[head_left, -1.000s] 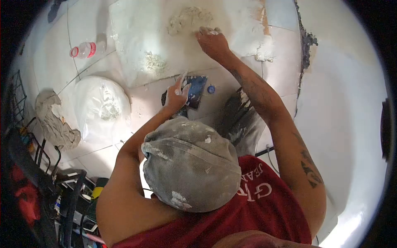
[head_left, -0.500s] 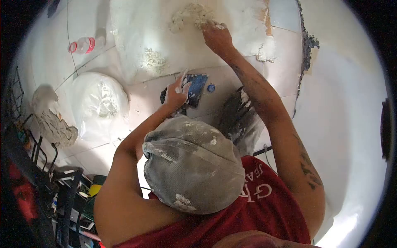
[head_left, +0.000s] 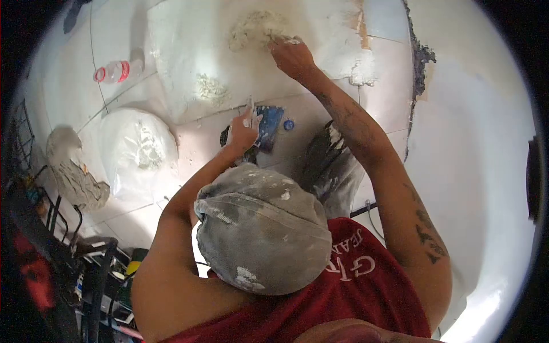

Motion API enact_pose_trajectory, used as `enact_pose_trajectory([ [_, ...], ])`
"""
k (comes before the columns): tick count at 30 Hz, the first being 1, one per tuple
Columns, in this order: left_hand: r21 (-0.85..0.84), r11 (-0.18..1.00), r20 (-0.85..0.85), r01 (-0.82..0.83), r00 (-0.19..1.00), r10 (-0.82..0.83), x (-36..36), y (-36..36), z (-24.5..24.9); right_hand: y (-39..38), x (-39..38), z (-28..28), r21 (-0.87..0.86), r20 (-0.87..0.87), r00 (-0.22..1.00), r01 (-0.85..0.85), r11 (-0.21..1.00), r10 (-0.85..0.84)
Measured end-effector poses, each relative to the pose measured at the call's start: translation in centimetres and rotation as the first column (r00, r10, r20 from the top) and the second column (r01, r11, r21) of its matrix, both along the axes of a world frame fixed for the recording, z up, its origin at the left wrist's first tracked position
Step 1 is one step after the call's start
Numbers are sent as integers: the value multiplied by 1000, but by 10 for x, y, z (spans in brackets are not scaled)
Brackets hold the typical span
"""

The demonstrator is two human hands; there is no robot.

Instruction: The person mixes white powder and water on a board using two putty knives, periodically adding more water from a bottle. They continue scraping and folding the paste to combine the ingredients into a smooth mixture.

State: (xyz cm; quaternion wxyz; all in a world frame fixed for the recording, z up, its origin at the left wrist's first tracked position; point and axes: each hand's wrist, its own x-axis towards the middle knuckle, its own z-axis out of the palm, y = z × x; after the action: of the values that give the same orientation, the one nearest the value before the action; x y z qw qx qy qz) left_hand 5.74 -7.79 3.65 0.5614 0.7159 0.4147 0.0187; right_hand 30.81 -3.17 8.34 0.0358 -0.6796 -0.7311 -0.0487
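My right hand (head_left: 291, 56) is closed at the right edge of a pale clumpy heap (head_left: 257, 27) on a whitish sheet (head_left: 183, 57); what its fingers hold is hidden. Lower down, my left hand (head_left: 244, 130) has its fingers apart, smeared with white, beside a white-spotted blue flat piece (head_left: 269, 128). A second, smaller pale heap (head_left: 210, 88) lies on the sheet above my left hand. A round blue cap (head_left: 289, 124) sits right of the blue piece.
A clear bag (head_left: 137, 146) holding white material, a plastic bottle (head_left: 117, 71) and a crumpled brownish bag (head_left: 77, 174) are at left. Black metal frames (head_left: 97, 274) stand lower left. White-stained grey cloth (head_left: 263, 228) fills the centre. A large white surface curves along the right.
My right hand has moved slightly left and down along the heap's edge. My left hand stays beside the blue piece. The whole view has shifted a little.
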Motion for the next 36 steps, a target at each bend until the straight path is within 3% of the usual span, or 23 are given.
enact_pose_trajectory([
  [1,-9,1000,-22,13,1000,-14,1,1,3,1,4,3,-7,-79,997,-1,1000,0],
  [4,26,998,-47,53,998,-51,4,6,14,5,20,12,-117,42,998,57,991,-52],
  [7,106,989,-29,105,994,-102,1,5,14,24,35,14,-22,23,991,133,991,-133],
  [9,446,892,121,81,981,-150,-9,-7,-35,20,16,1,-192,67,987,156,969,-145],
  [10,434,897,113,87,982,-150,-9,-9,-34,16,5,-8,-273,94,985,168,947,-148],
  [11,423,901,106,93,983,-151,-9,-9,-31,3,-11,-15,-77,214,975,76,994,-58],
  [13,49,991,-75,121,990,-117,6,11,31,-6,-13,-14,-68,53,998,37,997,-34],
  [14,52,994,-26,99,995,-97,7,13,29,-7,-11,-8,-22,-3,1000,-3,1000,3],
  [17,68,996,80,49,995,-55,3,6,14,-3,1,21,-126,-72,993,87,988,-97],
  [20,124,992,65,27,997,-35,-2,-1,5,18,24,26,-21,17,992,128,992,-128],
  [22,162,986,13,42,999,-45,3,2,5,28,22,18,-185,56,974,228,956,-221],
  [23,253,967,83,28,995,-50,0,-1,-1,28,19,14,-266,84,960,279,923,-266],
  [25,314,949,94,41,993,-74,-6,-10,-32,6,8,-22,3,82,996,40,999,-40],
  [26,282,957,71,60,994,-83,-5,-7,-31,2,6,-32,146,109,992,-85,986,69],
  [27,250,965,47,79,994,-94,-4,-4,-29,5,-1,-20,-39,129,992,5,999,0],
  [29,44,990,-57,133,990,-130,2,6,7,0,2,-9,-75,5,999,-44,996,45],
  [30,8,992,-32,127,991,-127,3,9,13,2,7,-3,-88,-53,996,-71,994,67],
  [32,-79,992,9,102,995,-101,3,10,19,9,20,7,-19,7,998,-66,998,67],
  [36,-13,994,-64,108,992,-108,3,4,8,34,29,18,-24,-9,1000,28,999,-28],
])
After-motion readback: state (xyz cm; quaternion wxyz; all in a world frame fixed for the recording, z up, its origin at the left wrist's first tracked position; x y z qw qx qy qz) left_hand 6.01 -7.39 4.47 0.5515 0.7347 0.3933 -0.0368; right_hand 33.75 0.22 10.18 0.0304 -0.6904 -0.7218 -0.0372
